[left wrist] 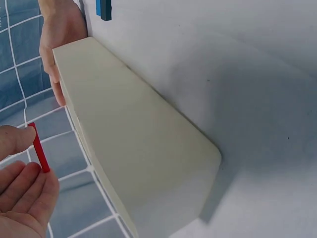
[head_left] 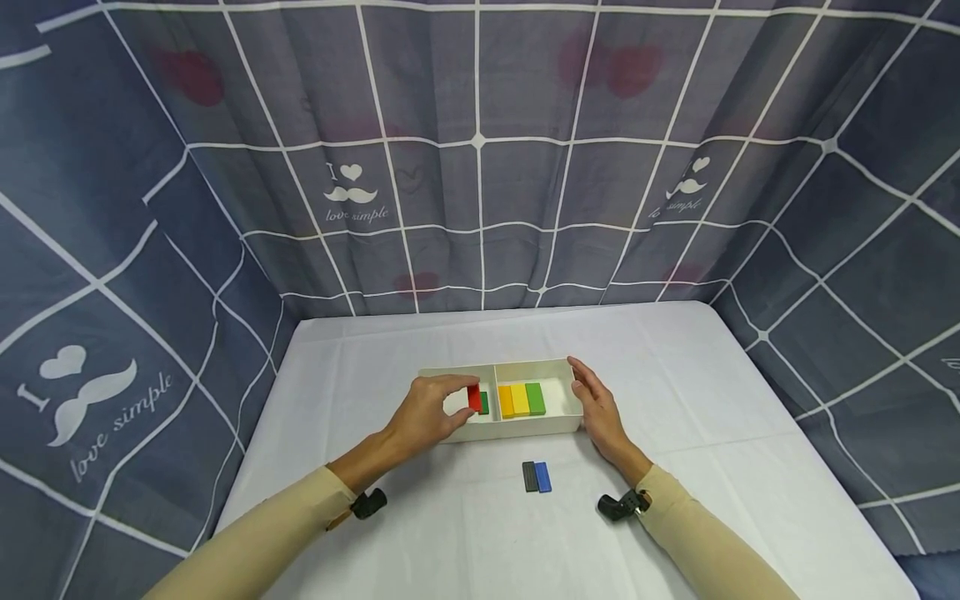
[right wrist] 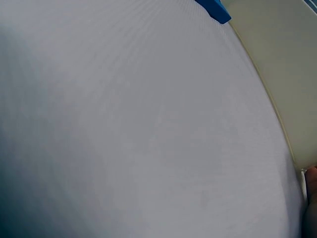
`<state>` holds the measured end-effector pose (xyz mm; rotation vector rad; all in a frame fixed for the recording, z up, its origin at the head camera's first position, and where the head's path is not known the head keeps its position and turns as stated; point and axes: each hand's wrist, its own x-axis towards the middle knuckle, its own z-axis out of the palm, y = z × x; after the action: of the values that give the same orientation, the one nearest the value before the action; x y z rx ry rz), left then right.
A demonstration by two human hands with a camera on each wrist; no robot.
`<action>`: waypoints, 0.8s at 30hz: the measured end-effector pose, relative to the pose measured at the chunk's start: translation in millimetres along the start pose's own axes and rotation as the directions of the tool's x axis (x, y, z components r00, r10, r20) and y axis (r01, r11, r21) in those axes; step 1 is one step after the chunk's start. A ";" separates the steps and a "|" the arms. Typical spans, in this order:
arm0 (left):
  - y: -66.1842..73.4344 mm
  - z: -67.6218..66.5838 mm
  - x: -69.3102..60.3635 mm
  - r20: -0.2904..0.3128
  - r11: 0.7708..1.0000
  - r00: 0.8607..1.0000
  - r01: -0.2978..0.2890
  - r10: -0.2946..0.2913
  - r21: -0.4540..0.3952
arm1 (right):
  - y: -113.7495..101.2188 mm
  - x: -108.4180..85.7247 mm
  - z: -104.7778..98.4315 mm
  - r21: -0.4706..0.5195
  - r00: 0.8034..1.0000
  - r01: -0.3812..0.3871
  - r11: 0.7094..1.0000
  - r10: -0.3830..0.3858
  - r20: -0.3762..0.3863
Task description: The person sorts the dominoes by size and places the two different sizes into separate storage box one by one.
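My left hand (head_left: 423,408) pinches a red block (head_left: 474,397) between thumb and fingers, above the left compartment of a cream box (head_left: 465,431). In the left wrist view the red block (left wrist: 40,151) stands edge-on between the thumb and fingertips. A dark green block (head_left: 483,403) is in that compartment. Orange (head_left: 506,402), yellow (head_left: 521,400) and light green (head_left: 535,398) blocks lie side by side in the right compartment. My right hand (head_left: 600,412) holds the box's right end, thumb at the rim and fingers at the far corner; the right wrist view shows little of it.
In front of the box, a black block (head_left: 530,477) and a blue block (head_left: 543,477) lie together on the white tablecloth (head_left: 450,533). Grey-blue checked curtains (head_left: 517,192) enclose the table at the back and both sides.
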<state>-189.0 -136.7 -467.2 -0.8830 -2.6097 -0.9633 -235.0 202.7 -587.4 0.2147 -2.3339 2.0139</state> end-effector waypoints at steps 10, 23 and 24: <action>-7.8 3.7 4.9 0.022 1.000 1.000 0.020 -0.020 -0.005 | -2.1 -0.7 0.2 0.001 1.000 -0.003 1.000 0.003 0.009; -17.3 9.7 10.6 0.070 0.994 0.994 0.089 -0.084 -0.068 | -1.1 -1.0 -0.9 -0.021 1.000 -0.003 1.000 0.003 0.001; -18.6 10.5 11.1 0.076 0.992 0.993 0.100 -0.094 -0.075 | -1.8 -1.5 -0.9 -0.019 1.000 0.000 1.000 0.000 0.003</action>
<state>-209.1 -136.0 -480.4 -0.8308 -2.7153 -1.0848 -233.3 203.5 -585.6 0.2163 -2.3538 1.9917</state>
